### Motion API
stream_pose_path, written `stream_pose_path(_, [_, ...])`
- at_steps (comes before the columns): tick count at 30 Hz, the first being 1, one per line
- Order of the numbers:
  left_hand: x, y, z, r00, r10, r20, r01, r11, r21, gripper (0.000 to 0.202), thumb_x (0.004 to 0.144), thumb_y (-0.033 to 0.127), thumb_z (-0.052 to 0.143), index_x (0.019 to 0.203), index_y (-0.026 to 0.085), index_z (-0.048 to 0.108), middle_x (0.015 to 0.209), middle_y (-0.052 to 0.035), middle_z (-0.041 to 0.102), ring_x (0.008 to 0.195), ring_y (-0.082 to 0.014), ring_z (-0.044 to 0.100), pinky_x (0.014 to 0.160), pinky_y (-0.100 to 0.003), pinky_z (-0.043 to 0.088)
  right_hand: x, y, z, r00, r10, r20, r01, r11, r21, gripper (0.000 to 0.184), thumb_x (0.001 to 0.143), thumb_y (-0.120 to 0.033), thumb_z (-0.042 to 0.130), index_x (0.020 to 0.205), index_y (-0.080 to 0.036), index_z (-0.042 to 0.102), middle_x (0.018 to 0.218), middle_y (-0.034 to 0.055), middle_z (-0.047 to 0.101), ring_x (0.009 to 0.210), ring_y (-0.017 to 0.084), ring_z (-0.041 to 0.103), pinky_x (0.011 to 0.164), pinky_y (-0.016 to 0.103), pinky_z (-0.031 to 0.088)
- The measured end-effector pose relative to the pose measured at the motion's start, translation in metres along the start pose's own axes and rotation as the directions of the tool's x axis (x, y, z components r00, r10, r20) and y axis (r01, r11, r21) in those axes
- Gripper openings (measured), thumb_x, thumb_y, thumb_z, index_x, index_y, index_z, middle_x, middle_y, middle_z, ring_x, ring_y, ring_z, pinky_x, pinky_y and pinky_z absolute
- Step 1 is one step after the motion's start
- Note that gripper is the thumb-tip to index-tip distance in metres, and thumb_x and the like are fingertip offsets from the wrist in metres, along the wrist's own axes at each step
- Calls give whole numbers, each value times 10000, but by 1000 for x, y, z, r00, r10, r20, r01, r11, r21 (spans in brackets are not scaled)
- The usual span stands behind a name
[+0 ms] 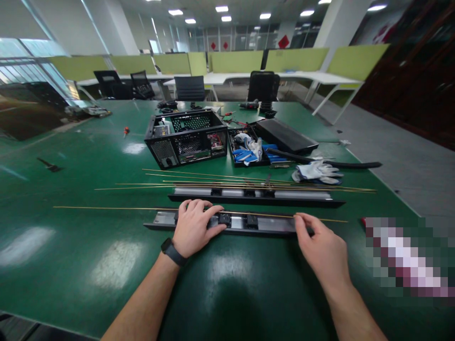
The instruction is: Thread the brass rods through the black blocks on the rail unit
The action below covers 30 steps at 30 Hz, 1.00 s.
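In front of me lies a long black rail (273,224) with a silvery inner face and small black blocks (252,221) along it. My left hand (195,228) is laid over its left part, fingers at the far edge and thumb on the near side, gripping it. A thin brass-coloured rod (106,207) runs lengthwise along the rail and sticks out past both ends. Near the rail's right end, my right hand (322,244) pinches this rod between thumb and index finger. What lies under my left palm is hidden.
Just beyond is a second rail (302,195) with several loose brass rods (121,188). Farther back stand an open computer case (192,142), a tray holding gloves (249,150), and a black panel (284,135). More gloves (317,171) lie right; a pixelated object (405,255) is at the right edge.
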<state>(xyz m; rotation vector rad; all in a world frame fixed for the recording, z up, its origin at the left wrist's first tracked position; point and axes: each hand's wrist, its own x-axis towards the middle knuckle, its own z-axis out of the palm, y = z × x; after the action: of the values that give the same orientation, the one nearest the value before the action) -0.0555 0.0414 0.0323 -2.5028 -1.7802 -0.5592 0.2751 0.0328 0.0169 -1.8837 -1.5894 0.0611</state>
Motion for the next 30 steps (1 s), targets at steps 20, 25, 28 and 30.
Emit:
stream_pose_path(20, [1,0,1,1000,4,-3,-4,1000,12,400,938,567,670,1285,368,679,1242,-52,695,1173,-306,589,1062,-553,343,30,55,-52,888,430,-166,-458,791,-406,535,1013,-409,325,1027,-146,790,703,133,591,655,288,519,652,393,317])
stream_pose_path(25, [1,0,1,1000,7,-6,-7,1000,9,402,934,569,674,1286,374,680,1236,-49,699,1164,-304,592,1059,-554,346,32,56,-55,880,445,-163,-473,805,-357,497,997,-405,362,1031,-154,790,662,100,532,590,254,419,652,401,302])
stream_pose_path(28, [1,-1,1,1000,7,-8,-7,1000,7,399,932,561,680,1284,372,681,1236,-47,698,1169,-302,592,1062,-554,345,30,55,-51,893,416,-172,-450,831,-327,493,992,-426,392,1002,-152,801,655,111,562,566,247,410,637,407,300])
stream_pose_path(30, [0,-1,1,1000,8,-8,-8,1000,5,397,932,557,682,1282,368,680,1236,-48,697,1171,-302,591,1064,-552,344,27,53,-44,912,372,-172,-407,866,-290,483,990,-444,418,995,-161,809,689,130,625,577,255,461,627,404,313])
